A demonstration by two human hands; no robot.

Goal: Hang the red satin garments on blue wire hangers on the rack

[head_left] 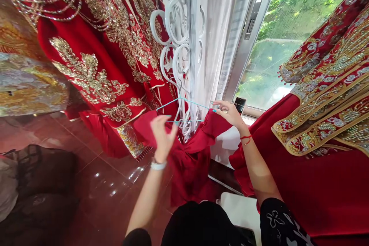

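A plain red garment [190, 153] hangs on a thin light-blue wire hanger [184, 102] in front of a white scrolled metal stand [178, 46]. My right hand [227, 112] pinches the hanger's right end at the garment's shoulder, fingers closed. My left hand [163, 134] is raised near the hanger's left end and the garment's left shoulder; it is smeared by motion, and I cannot make out its grip. A red string bracelet circles my right wrist, and a white band my left.
Red gowns with gold embroidery hang at the left [95, 54] and right [325, 96]. A white curtain [216, 34] and a window [288, 27] are behind. A phone [240, 104] stands on the sill. Dark bags [37, 184] lie on the glossy red floor.
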